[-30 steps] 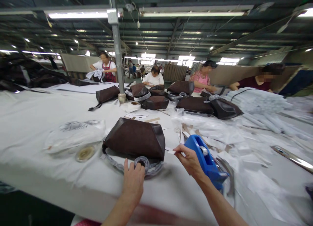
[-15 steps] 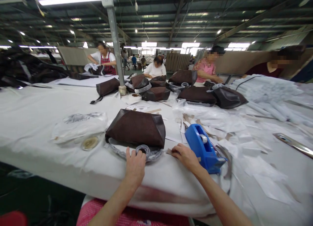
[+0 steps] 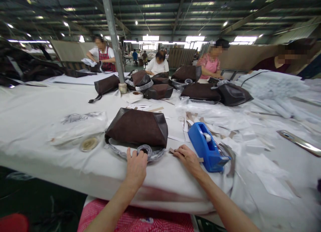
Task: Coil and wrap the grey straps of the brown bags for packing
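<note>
A dark brown bag (image 3: 136,127) with black corners lies on the white-covered table. Its strap (image 3: 120,152), wrapped in clear plastic, curves along the front and ends in a ring-like coil (image 3: 144,150). My left hand (image 3: 136,165) rests on the strap beside the coil, fingers bent; whatever its fingertips may grip is hidden. My right hand (image 3: 187,157), right of the bag, pinches a small brown strip (image 3: 172,150) between thumb and fingers. Close to that hand stands a blue tape dispenser (image 3: 207,146).
Left of the bag lie a clear plastic bag (image 3: 80,126) and a tape roll (image 3: 89,143). Paper scraps and a phone (image 3: 299,143) are on the right. More bags (image 3: 200,92) and a metal post (image 3: 114,38) stand behind. Several people work across the table.
The view has shifted slightly, so the scene sits a little higher and further left. Both hands keep nearly the same places by the strap and the strip.
</note>
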Motion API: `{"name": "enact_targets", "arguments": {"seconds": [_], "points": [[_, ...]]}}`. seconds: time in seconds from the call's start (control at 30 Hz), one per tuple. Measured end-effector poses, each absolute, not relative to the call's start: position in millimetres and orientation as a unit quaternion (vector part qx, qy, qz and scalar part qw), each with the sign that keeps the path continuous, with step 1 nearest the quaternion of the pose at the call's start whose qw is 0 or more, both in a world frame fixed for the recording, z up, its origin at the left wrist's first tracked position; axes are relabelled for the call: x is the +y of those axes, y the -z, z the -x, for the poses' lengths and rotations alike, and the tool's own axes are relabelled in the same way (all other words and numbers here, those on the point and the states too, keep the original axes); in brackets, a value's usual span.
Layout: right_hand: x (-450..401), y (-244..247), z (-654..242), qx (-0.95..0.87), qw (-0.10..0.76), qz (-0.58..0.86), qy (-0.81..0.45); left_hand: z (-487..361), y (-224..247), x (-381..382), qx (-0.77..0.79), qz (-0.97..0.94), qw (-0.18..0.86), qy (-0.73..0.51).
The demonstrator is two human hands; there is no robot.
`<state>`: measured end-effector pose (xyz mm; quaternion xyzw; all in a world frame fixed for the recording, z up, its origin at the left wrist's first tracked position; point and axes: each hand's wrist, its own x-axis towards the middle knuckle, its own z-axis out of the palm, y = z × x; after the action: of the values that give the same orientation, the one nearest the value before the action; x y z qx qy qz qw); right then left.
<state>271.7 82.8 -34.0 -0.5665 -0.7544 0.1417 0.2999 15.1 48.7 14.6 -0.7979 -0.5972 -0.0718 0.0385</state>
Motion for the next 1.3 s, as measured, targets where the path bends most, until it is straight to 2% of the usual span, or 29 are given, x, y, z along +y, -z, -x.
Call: {"name": "enact_targets", "arguments": {"seconds": [0.23,0.43,0.57,0.63,0.7,0.8,0.9,1.07,1.13,1.3], "points": [[88.2,33.7,-277.2,-0.766,0.287,0.558,-0.144,-14.7,-15.6,48.3,-0.598,0.798,0.037,0.071],[83.9,36.2,-265.5,-0.786,0.18,0.591,-0.007,-13.4,-13.4,47.4,-0.596,0.798,0.037,0.081],[90.2,19.3,-260.3,-0.766,0.126,0.629,0.042,-13.1,-13.1,47.1,-0.597,0.797,0.027,0.084],[99.6,4.0,-263.7,-0.752,0.163,0.636,0.059,-13.0,-12.9,47.2,-0.598,0.797,0.021,0.086],[110.0,-11.2,-270.1,-0.743,0.243,0.621,0.051,-12.8,-12.5,47.3,-0.599,0.796,0.02,0.09],[119.5,-24.3,-279.8,-0.733,0.339,0.589,-0.021,-12.6,-11.6,47.6,-0.601,0.793,0.025,0.098],[117.9,-22.0,-285.1,-0.723,0.389,0.566,-0.075,-12.8,-10.8,48.5,-0.605,0.79,0.022,0.096],[96.1,-8.5,-286.2,-0.735,0.459,0.493,-0.079,-12.8,-10.3,49.8,-0.605,0.791,0.018,0.09],[80.5,-5.7,-286.4,-0.767,0.431,0.465,-0.102,-12.5,-10.4,49.7,-0.604,0.792,0.019,0.088],[41.2,-5.7,-289.8,-0.835,0.237,0.442,-0.227,-12.3,-10.4,49.4,-0.598,0.796,0.013,0.087]]}}
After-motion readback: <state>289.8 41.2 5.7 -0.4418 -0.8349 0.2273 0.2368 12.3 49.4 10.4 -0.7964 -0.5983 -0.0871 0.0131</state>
